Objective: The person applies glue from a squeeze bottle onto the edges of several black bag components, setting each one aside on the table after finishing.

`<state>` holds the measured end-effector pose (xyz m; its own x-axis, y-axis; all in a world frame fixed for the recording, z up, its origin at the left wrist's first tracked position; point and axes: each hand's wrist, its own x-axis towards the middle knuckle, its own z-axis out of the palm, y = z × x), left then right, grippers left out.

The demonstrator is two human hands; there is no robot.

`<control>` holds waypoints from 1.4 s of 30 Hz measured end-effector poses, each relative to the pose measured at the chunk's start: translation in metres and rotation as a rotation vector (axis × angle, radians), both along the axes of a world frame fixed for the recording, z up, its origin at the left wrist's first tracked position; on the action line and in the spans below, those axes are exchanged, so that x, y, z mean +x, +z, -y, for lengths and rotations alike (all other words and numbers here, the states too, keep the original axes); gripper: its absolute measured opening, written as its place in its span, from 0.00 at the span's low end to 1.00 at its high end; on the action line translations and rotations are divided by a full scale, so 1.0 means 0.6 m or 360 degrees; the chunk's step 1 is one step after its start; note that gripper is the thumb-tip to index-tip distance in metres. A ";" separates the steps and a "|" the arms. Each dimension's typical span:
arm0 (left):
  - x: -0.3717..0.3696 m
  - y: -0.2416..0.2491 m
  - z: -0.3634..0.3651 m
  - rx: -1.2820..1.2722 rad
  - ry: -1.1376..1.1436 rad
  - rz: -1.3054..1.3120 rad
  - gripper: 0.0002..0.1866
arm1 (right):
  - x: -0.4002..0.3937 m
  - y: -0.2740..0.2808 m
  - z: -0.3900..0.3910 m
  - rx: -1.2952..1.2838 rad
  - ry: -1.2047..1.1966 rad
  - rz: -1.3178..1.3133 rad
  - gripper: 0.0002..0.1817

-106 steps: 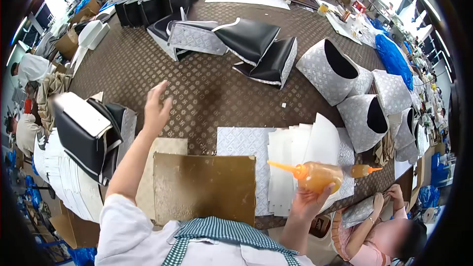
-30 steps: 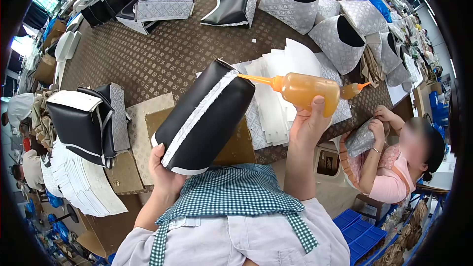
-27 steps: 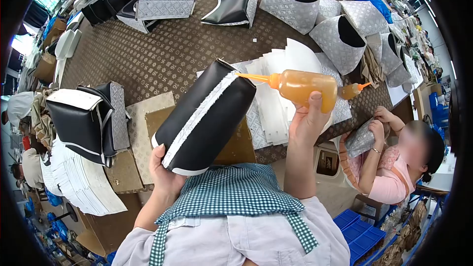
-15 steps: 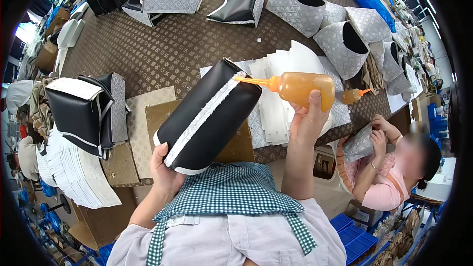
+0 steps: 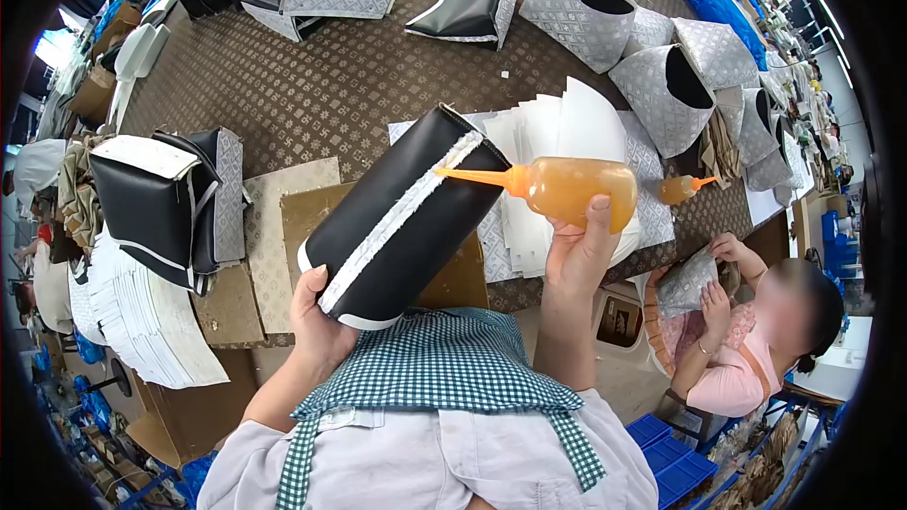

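Note:
My left hand [image 5: 326, 321] grips the lower end of a black bag piece [image 5: 378, 227], holding it tilted above the table edge. Down its upper face runs a white frayed strip [image 5: 408, 212]. My right hand [image 5: 581, 246] is closed round a glue bottle [image 5: 581, 191] filled with amber liquid, which lies almost level. The bottle's orange nozzle [image 5: 482, 177] points left, and its tip meets the white strip near the upper end. The palm side of my left hand is hidden under the piece.
White sheets [image 5: 567, 132] lie fanned behind the bottle, with a second small glue bottle [image 5: 685, 190] to their right. Black and grey pieces [image 5: 146, 208] stand at left above stacked white strips [image 5: 156, 321]. Grey patterned pieces [image 5: 666, 99] sit at back right. A co-worker [image 5: 727, 359] handles a grey piece.
The nozzle tip has moved down and left along the white strip, away from its top end. My right hand and the bottle have shifted slightly left and down.

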<state>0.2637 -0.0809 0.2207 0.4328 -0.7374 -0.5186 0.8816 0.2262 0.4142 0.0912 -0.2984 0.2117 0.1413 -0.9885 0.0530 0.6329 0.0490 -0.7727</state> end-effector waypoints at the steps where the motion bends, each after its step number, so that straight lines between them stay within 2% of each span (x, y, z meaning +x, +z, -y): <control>1: -0.001 0.000 0.000 -0.0005 0.0000 -0.0001 0.27 | 0.000 -0.001 -0.004 -0.0003 0.0021 0.0005 0.30; 8: -0.003 0.002 0.008 0.0005 0.0007 -0.0014 0.27 | 0.006 0.001 -0.042 -0.0026 0.0078 0.0028 0.27; 17: -0.003 0.004 0.013 -0.0129 0.0003 -0.0044 0.25 | 0.002 0.004 -0.075 -0.0144 0.0168 -0.0026 0.35; 32: -0.010 0.017 0.040 -0.0140 0.0022 0.0021 0.24 | 0.011 0.012 -0.103 -0.0119 0.0152 0.0027 0.40; 42: -0.013 0.016 0.043 -0.0133 0.0013 0.0048 0.25 | 0.011 -0.002 -0.113 -0.0220 0.0332 -0.0099 0.37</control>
